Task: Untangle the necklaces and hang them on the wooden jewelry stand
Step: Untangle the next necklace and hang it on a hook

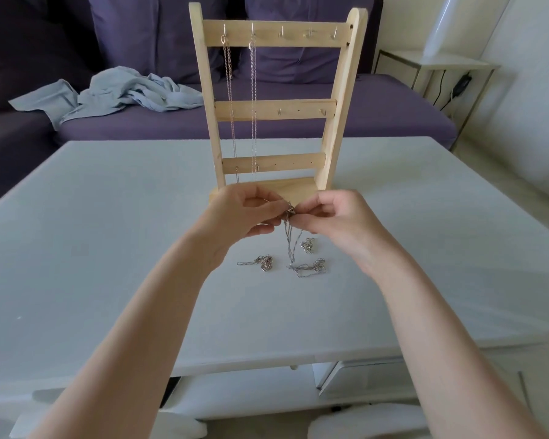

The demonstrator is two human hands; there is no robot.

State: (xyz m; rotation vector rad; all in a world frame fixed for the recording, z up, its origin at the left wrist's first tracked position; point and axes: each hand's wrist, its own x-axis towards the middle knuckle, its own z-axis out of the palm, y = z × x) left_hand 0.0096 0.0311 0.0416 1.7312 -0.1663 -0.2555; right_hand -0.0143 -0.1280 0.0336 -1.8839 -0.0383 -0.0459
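both hands are up in front of the wooden jewelry stand (278,103). the left hand (241,217) and the right hand (336,217) each pinch the knotted top of one thin necklace (290,239), and its loose end hangs down to the white table (108,217). three more little tangles (262,263) lie on the table just below. two chains (252,106) already hang from the top hooks. the chain looks very light, floppy and slippery, so small fingertip pinches right beside the knot seem best, with soft pulls so it won't snap.
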